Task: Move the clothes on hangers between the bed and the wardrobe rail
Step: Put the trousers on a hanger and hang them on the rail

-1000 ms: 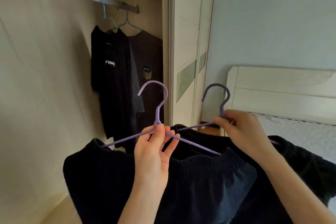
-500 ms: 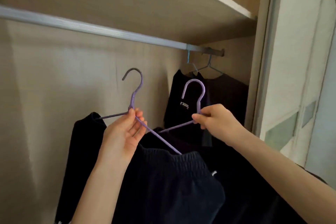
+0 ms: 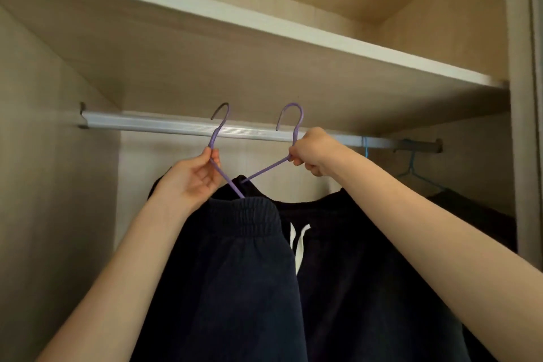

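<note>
Both arms reach up toward the wardrobe rail (image 3: 147, 124). The left hand (image 3: 191, 179) pinches the neck of the first purple hanger (image 3: 219, 134); the right hand (image 3: 313, 153) has its grip curled round the second purple hanger (image 3: 296, 129). Both hooks are level with the rail; whether they are seated on it is unclear. Dark garments (image 3: 244, 273) hang from both hangers below the rail, with blue hangers (image 3: 411, 167) at its right end and a shelf (image 3: 264, 35) above.

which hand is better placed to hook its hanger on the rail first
Probably right: the right hand is level with the rail, hanger hook arching above it; the left hand sits lower.
</note>
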